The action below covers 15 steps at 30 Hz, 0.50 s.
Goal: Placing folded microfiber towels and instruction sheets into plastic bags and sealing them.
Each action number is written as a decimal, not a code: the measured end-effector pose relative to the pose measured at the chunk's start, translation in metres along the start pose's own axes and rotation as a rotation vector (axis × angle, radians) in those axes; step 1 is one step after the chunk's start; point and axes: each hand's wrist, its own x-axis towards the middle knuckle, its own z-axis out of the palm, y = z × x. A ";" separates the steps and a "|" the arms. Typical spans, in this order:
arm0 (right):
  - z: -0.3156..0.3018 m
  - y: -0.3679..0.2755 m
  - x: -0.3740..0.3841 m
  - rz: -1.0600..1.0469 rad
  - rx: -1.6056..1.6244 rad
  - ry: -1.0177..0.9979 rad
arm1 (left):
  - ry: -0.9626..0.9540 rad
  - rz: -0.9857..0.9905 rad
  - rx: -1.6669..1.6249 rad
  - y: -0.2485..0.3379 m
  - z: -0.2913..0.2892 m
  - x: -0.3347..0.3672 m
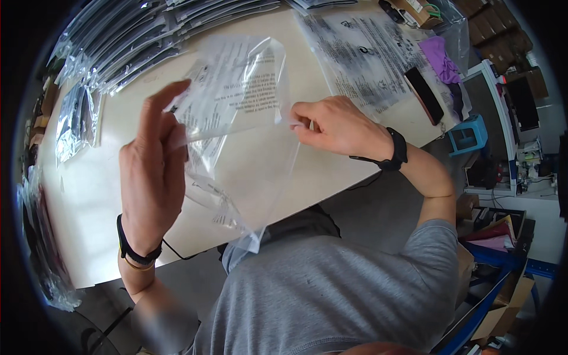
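A clear plastic bag (251, 80) with lines of dark print hangs between my hands above the pale table (112, 236). My left hand (152, 177) is closed on the bag's left side, its index finger raised and bent. At the other end, my right hand (340, 125) pinches the edge of the same bag between thumb and fingers. A straight band of the film runs taut from hand to hand. Below it, the loose part of the bag drops past the table's front edge toward my grey shirt.
Flat dark items in clear wrapping lie stacked (142, 44) at the far left. More printed clear bags (370, 59) are spread at the far right, with a phone (424, 96) and a purple cloth (439, 59) beside them. A blue stool (468, 136) stands off the table's right edge.
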 end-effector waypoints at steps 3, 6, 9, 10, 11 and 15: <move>0.002 0.004 0.005 0.073 0.386 0.224 | 0.085 0.015 0.043 0.002 -0.003 0.000; -0.009 -0.020 0.005 -0.074 0.539 0.354 | 0.286 0.266 0.282 -0.003 -0.006 0.007; -0.012 -0.039 0.012 -0.340 0.200 0.394 | 0.288 0.464 0.446 0.001 -0.022 0.012; -0.015 -0.044 0.013 -0.458 0.019 0.432 | 0.218 0.482 0.467 0.012 -0.033 0.016; -0.018 -0.049 0.013 -0.475 0.031 0.420 | 0.147 0.498 0.484 0.024 -0.044 0.021; -0.026 -0.055 0.014 -0.363 0.070 0.274 | -0.066 0.521 0.540 0.040 -0.069 0.028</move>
